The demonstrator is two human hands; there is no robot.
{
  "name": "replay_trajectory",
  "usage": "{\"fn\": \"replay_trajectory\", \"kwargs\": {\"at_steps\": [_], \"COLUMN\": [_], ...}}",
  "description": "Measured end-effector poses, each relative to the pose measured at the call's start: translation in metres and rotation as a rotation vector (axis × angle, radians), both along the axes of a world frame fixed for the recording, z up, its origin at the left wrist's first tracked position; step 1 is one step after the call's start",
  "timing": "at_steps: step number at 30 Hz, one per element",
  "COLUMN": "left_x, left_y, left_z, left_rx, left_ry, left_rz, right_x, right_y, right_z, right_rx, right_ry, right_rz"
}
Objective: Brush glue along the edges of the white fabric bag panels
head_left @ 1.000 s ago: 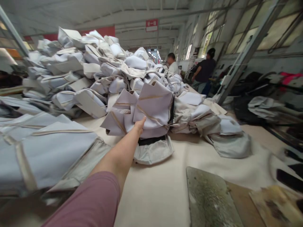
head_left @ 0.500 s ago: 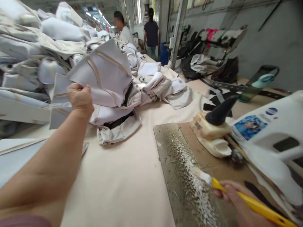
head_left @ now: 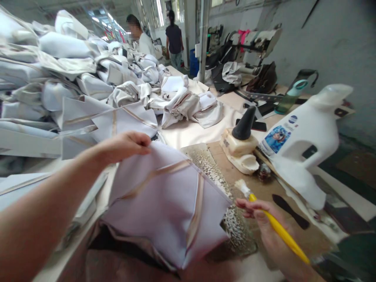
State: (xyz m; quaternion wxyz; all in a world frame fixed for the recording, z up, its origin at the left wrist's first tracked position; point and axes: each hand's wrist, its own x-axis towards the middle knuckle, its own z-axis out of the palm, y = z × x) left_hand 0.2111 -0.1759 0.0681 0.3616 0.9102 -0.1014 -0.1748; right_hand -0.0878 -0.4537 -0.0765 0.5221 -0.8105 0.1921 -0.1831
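My left hand point(head_left: 123, 145) grips the top edge of a pale grey fabric piece point(head_left: 167, 203) with beige strips, holding it up in front of me over the table. My right hand point(head_left: 261, 223) holds a yellow-handled brush point(head_left: 273, 223), bristles up and white with glue, just right of the fabric. Under them lies a glue-spattered metal plate point(head_left: 211, 172). More of the same fabric pieces lie in a big pile point(head_left: 73, 78) at left.
A white jug point(head_left: 302, 141) with a blue label and a cream bottle with a black cone spout point(head_left: 242, 145) stand at right. A green water bottle point(head_left: 290, 96) lies behind. Two people point(head_left: 158, 35) are at the far end of the table.
My left hand has pulled one fabric piece off the pile toward me. The view swung right, and my right hand with the brush has risen off the plate.
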Motion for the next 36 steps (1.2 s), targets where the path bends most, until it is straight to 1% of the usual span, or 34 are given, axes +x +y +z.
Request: {"fn": "replay_trajectory", "kwargs": {"at_steps": [1, 2, 4, 6, 8, 9, 11, 14, 17, 19, 21, 23, 25, 27, 29, 32, 34, 36], "left_x": [0.0, 0.001, 0.005, 0.007, 0.007, 0.006, 0.002, -0.004, -0.013, -0.026, -0.046, -0.069, -0.09, -0.103, -0.106, -0.102, -0.1, -0.098], "left_y": [-0.017, -0.033, -0.057, -0.076, -0.092, -0.1, -0.112, -0.125, -0.137, -0.145, -0.151, -0.153, -0.15, -0.143, -0.135, -0.129, -0.128, -0.127], "left_z": [-0.023, -0.045, -0.085, -0.114, -0.132, -0.137, -0.142, -0.138, -0.131, -0.133, -0.142, -0.157, -0.175, -0.191, -0.202, -0.209, -0.21, -0.211], "left_rx": [0.018, 0.035, 0.046, 0.046, 0.062, 0.078, 0.118, 0.188, 0.255, 0.289, 0.324, 0.356, 0.38, 0.384, 0.368, 0.336, 0.331, 0.33], "left_ry": [0.056, 0.079, 0.054, -0.005, -0.054, -0.074, -0.11, -0.167, -0.226, -0.266, -0.299, -0.311, -0.301, -0.29, -0.298, -0.312, -0.319, -0.339], "left_rz": [-0.11, -0.191, -0.301, -0.375, -0.427, -0.448, -0.485, -0.534, -0.561, -0.55, -0.531, -0.548, -0.599, -0.646, -0.672, -0.701, -0.714, -0.714], "right_x": [-0.002, -0.002, 0.0, 0.005, 0.009, 0.01, 0.008, -0.001, -0.009, -0.009, -0.006, -0.003, -0.002, -0.004, -0.006, -0.009, -0.009, -0.004], "right_y": [0.003, 0.006, 0.011, 0.014, 0.018, 0.02, 0.024, 0.03, 0.031, 0.03, 0.029, 0.028, 0.029, 0.031, 0.032, 0.028, 0.017, -0.002], "right_z": [-0.005, -0.01, -0.02, -0.031, -0.04, -0.044, -0.05, -0.055, -0.058, -0.06, -0.063, -0.067, -0.07, -0.072, -0.074, -0.073, -0.066, -0.053], "right_rx": [-0.039, -0.091, -0.217, -0.333, -0.439, -0.493, -0.586, -0.674, -0.723, -0.742, -0.77, -0.786, -0.774, -0.763, -0.786, -0.872, -0.896, -0.85], "right_ry": [-0.01, -0.026, -0.046, -0.062, -0.063, -0.058, -0.051, -0.095, -0.159, -0.137, -0.098, -0.09, -0.108, -0.129, -0.139, -0.124, -0.12, -0.133], "right_rz": [0.047, 0.069, 0.068, 0.086, 0.106, 0.111, 0.112, 0.161, 0.217, 0.204, 0.176, 0.163, 0.158, 0.154, 0.164, 0.217, 0.239, 0.245]}}
